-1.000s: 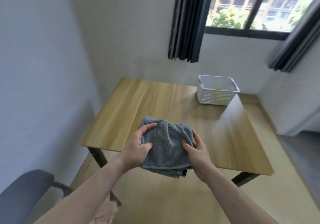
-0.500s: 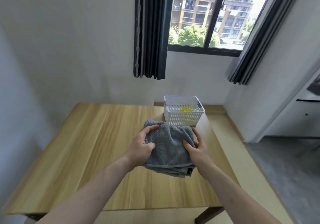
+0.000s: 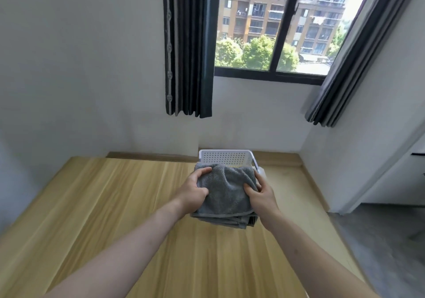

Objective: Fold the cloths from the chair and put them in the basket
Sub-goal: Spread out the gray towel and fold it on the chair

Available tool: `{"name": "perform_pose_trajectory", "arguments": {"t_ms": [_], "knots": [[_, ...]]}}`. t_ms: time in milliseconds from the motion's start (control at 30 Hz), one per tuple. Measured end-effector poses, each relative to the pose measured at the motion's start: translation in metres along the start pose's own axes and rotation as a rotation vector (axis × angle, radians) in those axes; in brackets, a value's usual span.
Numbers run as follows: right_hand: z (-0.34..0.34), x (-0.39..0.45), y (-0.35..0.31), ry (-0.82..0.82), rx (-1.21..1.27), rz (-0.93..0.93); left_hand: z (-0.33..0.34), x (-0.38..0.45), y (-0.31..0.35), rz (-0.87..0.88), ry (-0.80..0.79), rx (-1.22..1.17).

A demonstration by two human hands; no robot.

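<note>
Table [image 3: 92, 217] fills lower frame | left hand [image 3: 192, 192] and right hand [image 3: 261, 195], fingers curled, grip opposite sides of folded grey cloth [image 3: 226, 196], held at centre above table | cloth overlaps near rim of white basket [image 3: 226, 157] just behind | window [image 3: 271, 26] upper right.

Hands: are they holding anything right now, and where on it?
Yes. Both hold the folded grey towel: left hand grips its left edge, right hand its right edge.
</note>
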State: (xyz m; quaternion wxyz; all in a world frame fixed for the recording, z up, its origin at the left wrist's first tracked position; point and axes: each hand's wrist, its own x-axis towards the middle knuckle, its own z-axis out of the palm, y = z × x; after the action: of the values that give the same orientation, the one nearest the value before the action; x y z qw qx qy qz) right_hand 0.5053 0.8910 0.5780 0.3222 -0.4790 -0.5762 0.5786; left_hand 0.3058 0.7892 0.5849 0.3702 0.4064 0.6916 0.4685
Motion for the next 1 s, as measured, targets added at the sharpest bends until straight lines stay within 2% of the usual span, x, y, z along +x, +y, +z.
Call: {"name": "perform_pose_trajectory", "arguments": {"t_ms": [200,400,667,1000], "knots": [[-0.021,0.111,-0.007,-0.058,-0.091,0.035,0.040,0.092,0.007,-0.108,0.086,-0.042],[-0.011,0.194,-0.009,-0.101,-0.156,0.093,0.046,0.170,-0.005,-0.180,0.144,-0.002],[0.021,0.304,0.044,-0.096,-0.193,0.231,0.042,0.271,-0.047,-0.248,0.081,0.079],[0.049,0.380,0.104,-0.110,-0.358,0.341,0.067,0.357,-0.105,-0.472,-0.012,0.241]]}}
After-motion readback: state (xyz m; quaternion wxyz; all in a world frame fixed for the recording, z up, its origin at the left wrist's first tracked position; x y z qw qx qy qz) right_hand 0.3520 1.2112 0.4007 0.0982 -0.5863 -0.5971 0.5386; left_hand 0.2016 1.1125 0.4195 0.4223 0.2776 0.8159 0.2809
